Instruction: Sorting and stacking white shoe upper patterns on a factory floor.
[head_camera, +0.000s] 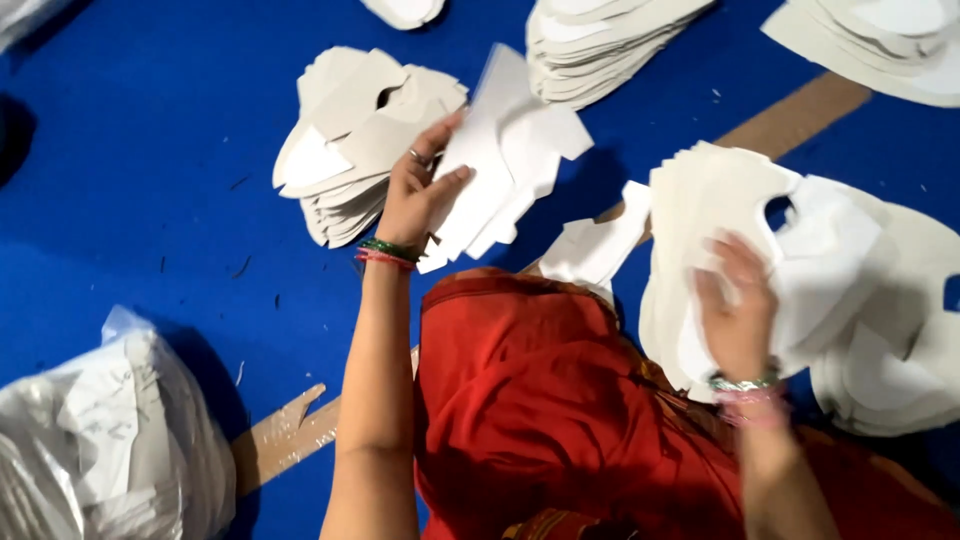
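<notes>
The left hand (415, 195) grips a few white cut-out sheets (505, 160) above the blue floor covering (150, 180). The blurred right hand (738, 310) lies open on a stack of white cut-outs (700, 200) beside the red-clothed lap (530, 380).

The left hand (415, 195) grips white cut-out sheets (505, 150) at eleven o'clock, while the blurred right hand (738, 310) seemingly presses a stack (720, 200) at three o'clock.

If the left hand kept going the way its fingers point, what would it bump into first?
The left hand already grips a small bunch of white cut-out pieces. Straight on, up and to the right, it would probably meet the tall stack of white pieces, though depth is unclear.
</notes>
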